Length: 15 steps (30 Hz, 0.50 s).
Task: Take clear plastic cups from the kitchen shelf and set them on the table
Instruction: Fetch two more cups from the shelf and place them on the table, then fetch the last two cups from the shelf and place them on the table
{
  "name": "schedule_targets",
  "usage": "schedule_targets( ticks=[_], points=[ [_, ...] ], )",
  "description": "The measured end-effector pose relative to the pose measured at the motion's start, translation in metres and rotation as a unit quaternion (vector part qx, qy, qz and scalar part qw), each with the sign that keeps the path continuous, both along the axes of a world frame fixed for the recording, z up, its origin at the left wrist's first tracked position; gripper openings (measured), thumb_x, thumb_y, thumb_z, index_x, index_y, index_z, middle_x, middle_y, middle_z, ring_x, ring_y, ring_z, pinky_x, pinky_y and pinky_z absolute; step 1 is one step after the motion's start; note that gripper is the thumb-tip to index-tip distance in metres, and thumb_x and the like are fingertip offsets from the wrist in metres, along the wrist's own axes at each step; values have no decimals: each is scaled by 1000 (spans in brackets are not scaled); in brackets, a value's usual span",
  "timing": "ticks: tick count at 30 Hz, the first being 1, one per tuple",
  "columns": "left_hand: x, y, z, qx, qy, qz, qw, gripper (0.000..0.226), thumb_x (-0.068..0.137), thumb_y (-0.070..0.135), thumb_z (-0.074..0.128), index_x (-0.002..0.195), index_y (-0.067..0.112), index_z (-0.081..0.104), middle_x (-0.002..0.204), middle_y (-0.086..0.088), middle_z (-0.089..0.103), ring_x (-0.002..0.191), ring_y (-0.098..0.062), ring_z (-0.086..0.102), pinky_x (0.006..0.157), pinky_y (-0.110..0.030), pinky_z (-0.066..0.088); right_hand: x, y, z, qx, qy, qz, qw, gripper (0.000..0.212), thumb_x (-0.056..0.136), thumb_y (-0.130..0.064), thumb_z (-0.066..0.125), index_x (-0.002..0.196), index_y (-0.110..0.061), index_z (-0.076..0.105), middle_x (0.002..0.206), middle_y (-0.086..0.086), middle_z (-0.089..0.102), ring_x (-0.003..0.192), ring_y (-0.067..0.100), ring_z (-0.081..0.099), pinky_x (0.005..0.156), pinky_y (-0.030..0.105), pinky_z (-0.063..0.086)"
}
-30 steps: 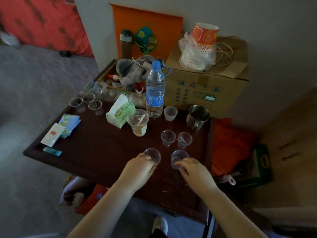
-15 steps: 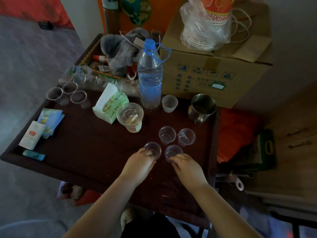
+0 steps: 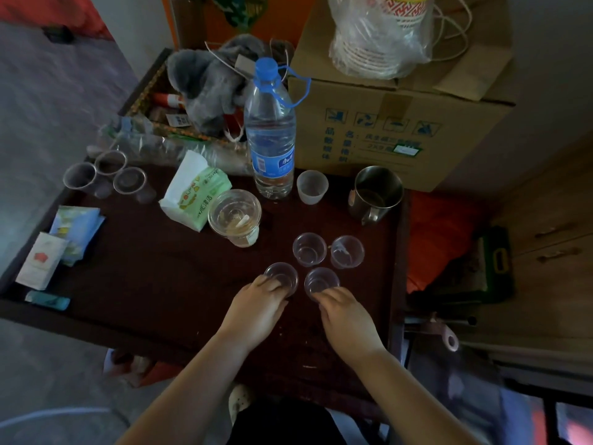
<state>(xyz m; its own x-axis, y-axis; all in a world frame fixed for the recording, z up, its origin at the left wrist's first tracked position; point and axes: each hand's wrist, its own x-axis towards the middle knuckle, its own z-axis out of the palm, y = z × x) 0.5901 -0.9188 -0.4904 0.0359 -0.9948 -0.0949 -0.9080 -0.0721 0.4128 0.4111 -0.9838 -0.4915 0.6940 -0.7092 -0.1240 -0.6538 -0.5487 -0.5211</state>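
1. The left hand (image 3: 256,305) rests low on the dark wooden surface (image 3: 144,268), fingers curled around the near side of a clear plastic cup (image 3: 281,276) that stands upright on the wood.
2. The right hand (image 3: 348,316) does the same with a second clear cup (image 3: 321,281), fingertips closed on its near wall; this cup too stands upright on the surface.
3. The two held cups sit just beside each other, apart by a narrow gap.
4. Just behind them stand two more clear cups, one on the left (image 3: 309,249) and one on the right (image 3: 347,252), nearly touching, so the four form a loose square.
5. Farther back is a frosted small cup (image 3: 312,186), with a water bottle (image 3: 270,136) with a blue cap to its left and a metal mug (image 3: 376,194) to its right.
6. A lidded drink cup (image 3: 235,216) stands left of the four cups, touching a green tissue pack (image 3: 197,191).
7. At the far left edge three more clear cups (image 3: 106,176) cluster together.
8. A cardboard box (image 3: 401,117) sits at the back right, with a bagged stack of paper cups (image 3: 378,36) on top.
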Motion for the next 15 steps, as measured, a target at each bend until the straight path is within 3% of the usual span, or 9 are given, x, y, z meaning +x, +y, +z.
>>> schedule_targets(
  ticks=[9, 15],
  points=[
    [-2, 1, 16, -41, -7, 27, 999, 23, 84, 23, 59, 107, 21, 62, 104, 6, 63, 92, -16, 58, 68, -29, 49, -2, 1, 9, -25, -32, -21, 999, 31, 91, -14, 50, 121, -12, 55, 122, 1, 59, 119, 15, 46, 93, 28, 42],
    [2, 9, 30, -70, -7, 9, 997, 25, 84, 22, 60, 109, 20, 62, 105, 5, 63, 93, -16, 58, 72, -29, 49, -2, 9, 20, -46, -14, -46, 998, 29, 90, -15, 50, 118, -15, 57, 118, -3, 60, 115, 14, 46, 88, 28, 45]
  ],
)
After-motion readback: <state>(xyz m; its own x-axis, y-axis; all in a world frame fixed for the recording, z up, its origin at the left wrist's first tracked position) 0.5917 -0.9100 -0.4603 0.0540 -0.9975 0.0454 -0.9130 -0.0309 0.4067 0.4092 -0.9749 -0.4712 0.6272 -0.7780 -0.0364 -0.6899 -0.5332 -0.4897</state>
